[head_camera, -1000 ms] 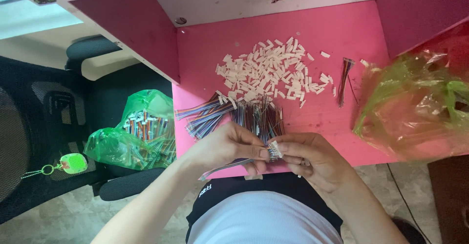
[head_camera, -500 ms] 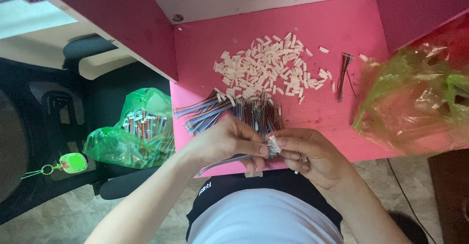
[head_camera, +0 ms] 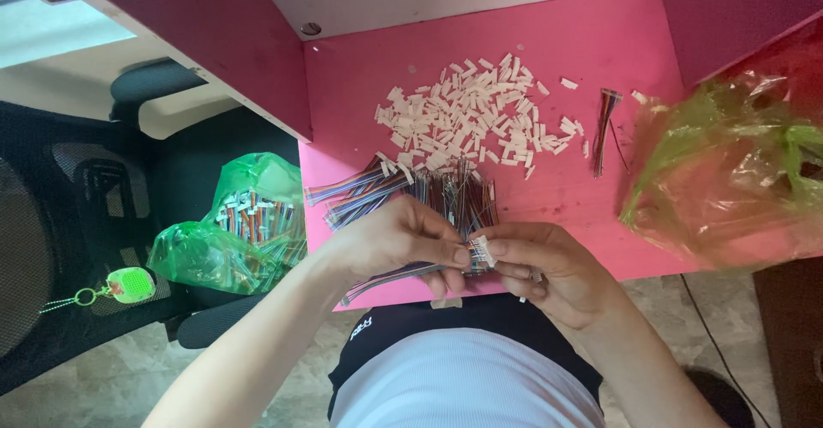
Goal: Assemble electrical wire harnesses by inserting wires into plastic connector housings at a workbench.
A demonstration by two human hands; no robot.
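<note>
While a white connector housing [head_camera: 481, 250] is pinched against a ribbon wire [head_camera: 390, 277] by both hands' fingers [head_camera: 452, 255], many housings [head_camera: 467, 119] and wire bundles [head_camera: 403, 189] are left unassembled on the pink surface [head_camera: 566, 196].

A small white connector housing [head_camera: 480, 251] sits pinched between the fingertips of both grips, end-on to the left grip [head_camera: 403, 244] and pressed against the right grip [head_camera: 540, 269]. A flat, multicoloured ribbon of thin wires [head_camera: 390, 278] runs from it, trailing left beneath the left grip and slanting toward the near desk edge.
</note>
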